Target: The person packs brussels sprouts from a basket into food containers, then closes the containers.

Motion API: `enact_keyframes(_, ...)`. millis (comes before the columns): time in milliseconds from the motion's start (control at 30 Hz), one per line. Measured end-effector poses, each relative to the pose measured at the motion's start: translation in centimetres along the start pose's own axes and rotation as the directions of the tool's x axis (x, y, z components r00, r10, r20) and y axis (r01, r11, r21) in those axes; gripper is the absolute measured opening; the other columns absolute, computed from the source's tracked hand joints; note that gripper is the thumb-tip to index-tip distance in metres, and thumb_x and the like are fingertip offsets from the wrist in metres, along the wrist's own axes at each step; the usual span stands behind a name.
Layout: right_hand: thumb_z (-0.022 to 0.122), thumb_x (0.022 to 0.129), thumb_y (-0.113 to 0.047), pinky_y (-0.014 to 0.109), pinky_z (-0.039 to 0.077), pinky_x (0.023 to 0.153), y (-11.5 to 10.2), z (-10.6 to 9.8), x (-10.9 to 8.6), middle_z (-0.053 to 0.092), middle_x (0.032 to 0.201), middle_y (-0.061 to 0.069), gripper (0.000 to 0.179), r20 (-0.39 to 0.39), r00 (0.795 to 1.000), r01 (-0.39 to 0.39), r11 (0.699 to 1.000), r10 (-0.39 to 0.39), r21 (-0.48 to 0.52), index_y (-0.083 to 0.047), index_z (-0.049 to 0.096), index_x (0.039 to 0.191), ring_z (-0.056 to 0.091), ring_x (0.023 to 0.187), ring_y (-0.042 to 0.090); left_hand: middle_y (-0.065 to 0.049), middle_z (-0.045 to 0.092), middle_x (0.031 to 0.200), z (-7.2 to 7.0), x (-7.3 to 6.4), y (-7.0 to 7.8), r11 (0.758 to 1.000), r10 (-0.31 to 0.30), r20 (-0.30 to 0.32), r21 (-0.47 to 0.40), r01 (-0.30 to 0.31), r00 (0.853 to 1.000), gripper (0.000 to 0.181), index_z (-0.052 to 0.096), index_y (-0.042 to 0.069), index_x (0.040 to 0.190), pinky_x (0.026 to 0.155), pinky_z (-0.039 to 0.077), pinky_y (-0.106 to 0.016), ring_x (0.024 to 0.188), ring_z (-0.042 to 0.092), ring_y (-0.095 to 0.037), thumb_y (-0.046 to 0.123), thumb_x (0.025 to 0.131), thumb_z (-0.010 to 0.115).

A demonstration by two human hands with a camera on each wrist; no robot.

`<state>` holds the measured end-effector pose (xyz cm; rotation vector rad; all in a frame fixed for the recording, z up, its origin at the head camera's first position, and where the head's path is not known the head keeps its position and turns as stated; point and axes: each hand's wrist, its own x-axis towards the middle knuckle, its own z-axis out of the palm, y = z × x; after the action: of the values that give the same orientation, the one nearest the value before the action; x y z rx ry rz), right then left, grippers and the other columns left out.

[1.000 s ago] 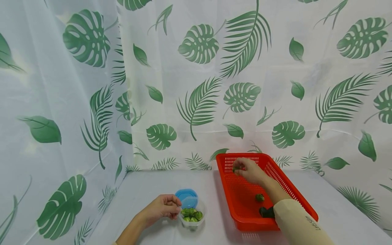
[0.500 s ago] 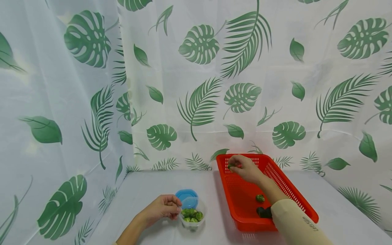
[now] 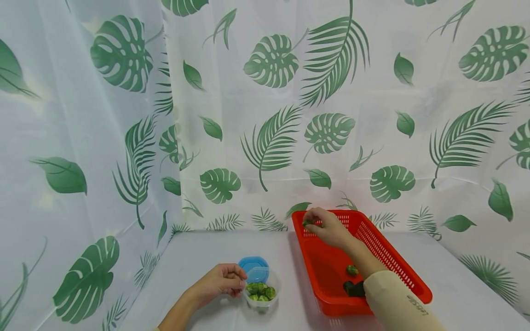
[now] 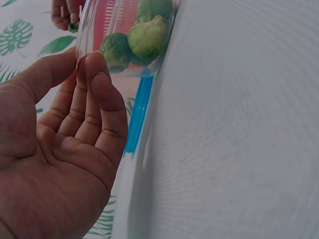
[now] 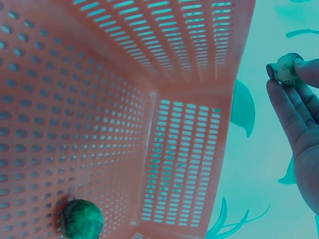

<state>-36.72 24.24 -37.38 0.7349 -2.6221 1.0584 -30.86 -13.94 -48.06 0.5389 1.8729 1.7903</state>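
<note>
My left hand (image 3: 219,284) pinches the rim of a small clear plastic container (image 3: 260,307) between thumb and fingers. Several green Brussels sprouts (image 3: 261,289) lie inside it, and they show through its wall in the left wrist view. Over the far left corner of the red basket (image 3: 308,271), my right hand (image 3: 329,229) holds one Brussels sprout (image 5: 286,69) in its fingertips. The right wrist view shows that sprout's cut stem end, raised beyond the basket rim. Another Brussels sprout (image 3: 352,270) lies on the basket floor.
A blue lid (image 3: 251,263) lies on the white table (image 3: 198,250) just behind the container. Something black (image 3: 353,288) sits by my right sleeve cuff, over the basket. Leaf-printed curtains (image 3: 281,184) close off the back and sides.
My right hand has moved left and slightly up with the Brussels sprout, toward the basket's far left corner. The left hand stays at the container.
</note>
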Motion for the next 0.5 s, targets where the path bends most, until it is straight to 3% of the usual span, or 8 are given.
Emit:
enact_keyframes(267, 0.074, 0.096, -0.011, 0.037, 0.059, 0.093, -1.0, -0.3, 0.3, 0.07, 0.114, 0.002, 0.027, -0.044, 0.998, 0.043, 0.999, -0.042, 0.01, -0.016, 0.065, 0.121, 0.063, 0.104, 0.022, 0.0, 0.073, 0.088, 0.0, 0.0, 0.0, 1.0, 0.001, 0.0, 0.001, -0.001, 1.0, 0.035, 0.061, -0.009, 0.122, 0.073, 0.059, -0.029, 0.077, 0.068, -0.012, 0.013, 0.096, 0.073)
enact_keyframes(500, 0.074, 0.096, -0.008, 0.028, 0.058, 0.091, -1.8, -0.5, 0.7, 0.068, 0.115, 0.004, 0.026, -0.063, 0.991, 0.118, 0.993, -0.117, 0.015, -0.011, 0.066, 0.12, 0.063, 0.104, 0.022, 0.0, 0.073, 0.088, 0.1, 0.0, 0.1, 1.0, 0.005, 0.0, 0.001, -0.005, 1.0, 0.035, 0.061, -0.01, 0.122, 0.073, 0.059, -0.029, 0.077, 0.068, -0.011, 0.012, 0.096, 0.072)
